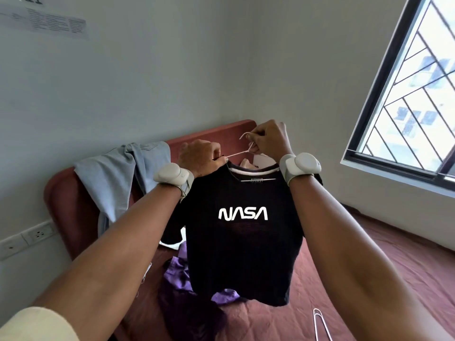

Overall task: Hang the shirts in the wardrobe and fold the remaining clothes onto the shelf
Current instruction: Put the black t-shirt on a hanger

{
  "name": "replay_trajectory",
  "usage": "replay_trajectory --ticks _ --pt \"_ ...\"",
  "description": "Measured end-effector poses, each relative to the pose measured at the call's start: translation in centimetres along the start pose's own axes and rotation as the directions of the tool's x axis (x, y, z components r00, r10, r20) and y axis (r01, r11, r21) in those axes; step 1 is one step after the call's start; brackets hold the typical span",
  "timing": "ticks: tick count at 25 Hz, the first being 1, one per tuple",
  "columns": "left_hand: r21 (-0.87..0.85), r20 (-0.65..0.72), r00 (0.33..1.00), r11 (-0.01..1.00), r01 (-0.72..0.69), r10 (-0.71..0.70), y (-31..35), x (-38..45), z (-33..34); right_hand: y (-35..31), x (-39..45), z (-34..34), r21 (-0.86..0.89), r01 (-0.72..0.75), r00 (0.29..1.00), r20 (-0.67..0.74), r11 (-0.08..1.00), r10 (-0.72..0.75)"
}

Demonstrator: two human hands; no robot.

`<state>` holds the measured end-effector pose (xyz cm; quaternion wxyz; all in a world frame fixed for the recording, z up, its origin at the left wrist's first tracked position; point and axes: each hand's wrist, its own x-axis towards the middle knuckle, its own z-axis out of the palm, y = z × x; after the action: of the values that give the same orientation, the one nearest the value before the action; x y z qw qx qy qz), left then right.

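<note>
A black NASA T-shirt (pixel 242 244) hangs in the air above the bed on a thin white hanger (pixel 237 154). My left hand (pixel 200 157) grips the shirt's left shoulder together with the hanger's arm. My right hand (pixel 269 140) pinches the hanger's neck just below the hook, which sticks out to the left of my fingers. The hanger's right arm is hidden inside the shirt and behind my right wrist.
A light blue garment (pixel 118 173) is draped over the reddish headboard (pixel 211 134). Purple clothes (pixel 179 279) lie on the maroon bed (pixel 344 279) below the shirt. Another white hanger (pixel 320 323) lies near the front. A barred window (pixel 413 94) is at right, wall sockets (pixel 27 236) at left.
</note>
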<state>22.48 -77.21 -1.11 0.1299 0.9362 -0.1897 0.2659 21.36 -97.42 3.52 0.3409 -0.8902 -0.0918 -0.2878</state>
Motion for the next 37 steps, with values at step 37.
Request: replay_trajectory --ticks 37 --pt "0.467 -0.825 0.505 0.196 0.862 -0.255 -39.6 -23.4 -60.8 -75.6 1.1 34.2 0.019 0.979 0.194 -0.402 0.203 -0.895"
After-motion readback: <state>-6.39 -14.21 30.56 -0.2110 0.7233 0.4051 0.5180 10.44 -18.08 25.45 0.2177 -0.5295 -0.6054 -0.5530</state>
